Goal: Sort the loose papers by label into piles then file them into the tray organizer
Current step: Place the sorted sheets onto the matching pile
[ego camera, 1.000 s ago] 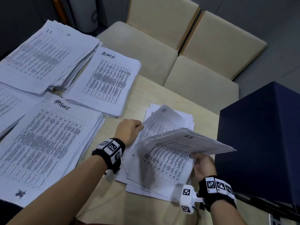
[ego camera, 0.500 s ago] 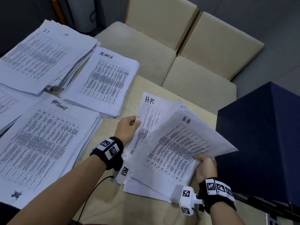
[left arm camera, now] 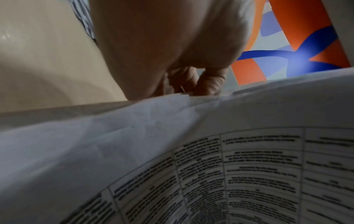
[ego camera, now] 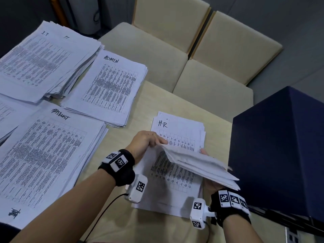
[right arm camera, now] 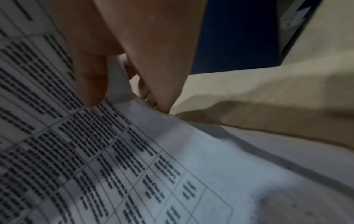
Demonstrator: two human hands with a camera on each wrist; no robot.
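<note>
A sheaf of printed sheets (ego camera: 198,163) hangs edge-on just above the H.R pile (ego camera: 175,127) on the table. My left hand (ego camera: 157,141) pinches the sheaf's left corner; its curled fingers (left arm camera: 206,81) show at the paper's edge (left arm camera: 172,121). Under the sheaf's near end my right hand (ego camera: 210,185) supports it. Its thumb (right arm camera: 91,78) lies on the printed sheet (right arm camera: 114,151) and the fingers curl below. The dark blue tray organizer (ego camera: 280,146) stands just to the right.
An ADMIN pile (ego camera: 108,88), a thick I.T pile (ego camera: 40,64) and a large pile with a scrawled label (ego camera: 43,155) cover the table's left side. Beige chairs (ego camera: 157,55) stand beyond the far edge. Bare tabletop (ego camera: 154,100) lies between the ADMIN and H.R piles.
The sheaf, tilted up with its printed face towards me before, has swung down to lie nearly flat and edge-on. An H.R sheet has settled flat on the pile.
</note>
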